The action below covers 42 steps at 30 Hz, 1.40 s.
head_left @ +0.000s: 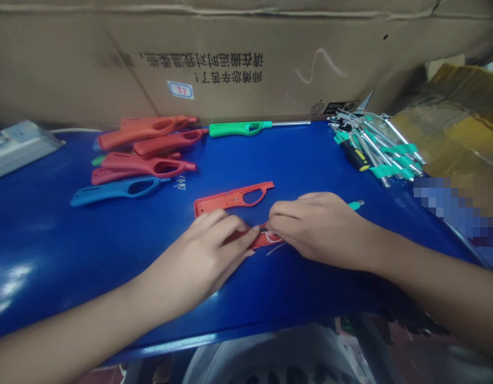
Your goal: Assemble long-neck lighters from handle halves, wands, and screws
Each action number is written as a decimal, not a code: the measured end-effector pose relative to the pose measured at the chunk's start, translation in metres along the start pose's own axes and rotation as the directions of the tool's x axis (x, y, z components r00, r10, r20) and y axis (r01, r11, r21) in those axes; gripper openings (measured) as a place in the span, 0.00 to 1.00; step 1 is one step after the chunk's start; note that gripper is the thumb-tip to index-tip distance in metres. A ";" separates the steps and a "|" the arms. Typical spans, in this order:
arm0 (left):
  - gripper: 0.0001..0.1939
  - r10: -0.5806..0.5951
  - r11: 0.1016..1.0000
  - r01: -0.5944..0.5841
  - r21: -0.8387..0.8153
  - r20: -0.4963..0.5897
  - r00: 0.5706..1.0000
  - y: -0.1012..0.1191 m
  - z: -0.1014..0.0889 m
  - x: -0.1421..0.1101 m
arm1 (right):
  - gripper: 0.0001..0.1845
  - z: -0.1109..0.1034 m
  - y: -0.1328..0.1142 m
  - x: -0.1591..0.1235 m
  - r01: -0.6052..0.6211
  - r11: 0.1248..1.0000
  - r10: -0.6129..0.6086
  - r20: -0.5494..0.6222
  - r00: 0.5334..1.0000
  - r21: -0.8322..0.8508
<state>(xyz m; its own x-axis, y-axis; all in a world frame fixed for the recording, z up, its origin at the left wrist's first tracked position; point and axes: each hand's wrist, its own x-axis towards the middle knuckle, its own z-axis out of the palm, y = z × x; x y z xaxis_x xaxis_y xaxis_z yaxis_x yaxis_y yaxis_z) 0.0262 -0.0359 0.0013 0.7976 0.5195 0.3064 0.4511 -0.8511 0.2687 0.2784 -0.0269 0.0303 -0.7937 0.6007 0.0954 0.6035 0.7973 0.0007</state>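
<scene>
The orange casing [258, 244] lay near centre, toward five o'clock, its long axis roughly nine-to-three, nose hidden. From eight, the left hand [212, 248] gripped it; from four, the right hand [320, 226] bunched closed over its three-o'clock end.

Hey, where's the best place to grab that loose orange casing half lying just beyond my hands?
Probably pinch the loose casing half across its long edges, just left of its open loop, coming down from above. It lies hollow side up, with a solid stretch there; the loop's bars look thin, and your left hand crowds its left end in view.
</scene>
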 end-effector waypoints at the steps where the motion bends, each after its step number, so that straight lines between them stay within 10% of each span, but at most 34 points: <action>1: 0.15 0.016 0.999 -0.016 0.042 0.019 1.000 0.001 0.000 0.000 | 0.08 0.000 0.000 0.000 -0.003 1.000 0.003 0.007 1.000 -0.001; 6: 0.16 0.056 0.985 -0.066 0.157 0.068 0.996 0.003 -0.002 0.001 | 0.10 0.001 0.000 0.000 -0.052 0.998 0.051 0.036 0.998 0.038; 14: 0.19 -0.036 0.994 0.033 -0.104 -0.026 0.999 -0.003 0.000 -0.002 | 0.09 -0.006 0.004 0.001 -0.136 0.989 0.133 0.050 0.990 0.065; 27: 0.16 -0.067 0.981 0.058 -0.186 -0.041 0.997 -0.004 0.004 -0.002 | 0.09 0.007 0.007 0.001 0.091 0.995 -0.091 -0.002 0.996 -0.049; 36: 0.14 0.092 0.950 -0.107 0.294 0.065 0.994 0.009 -0.002 0.003 | 0.07 0.000 0.006 0.001 0.015 1.000 -0.014 0.050 0.999 -0.024; 42: 0.14 0.078 0.976 -0.078 0.203 0.010 0.997 0.006 -0.002 0.003 | 0.11 -0.005 0.010 -0.001 -0.042 0.999 0.042 0.029 0.999 0.028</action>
<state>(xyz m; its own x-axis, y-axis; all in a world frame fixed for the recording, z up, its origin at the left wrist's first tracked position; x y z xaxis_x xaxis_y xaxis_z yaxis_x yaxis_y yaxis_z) 0.0302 -0.0393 0.0054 0.8343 0.4509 0.3172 0.4591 -0.8868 0.0529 0.2854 -0.0199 0.0355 -0.7698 0.6348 0.0662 0.6343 0.7724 -0.0316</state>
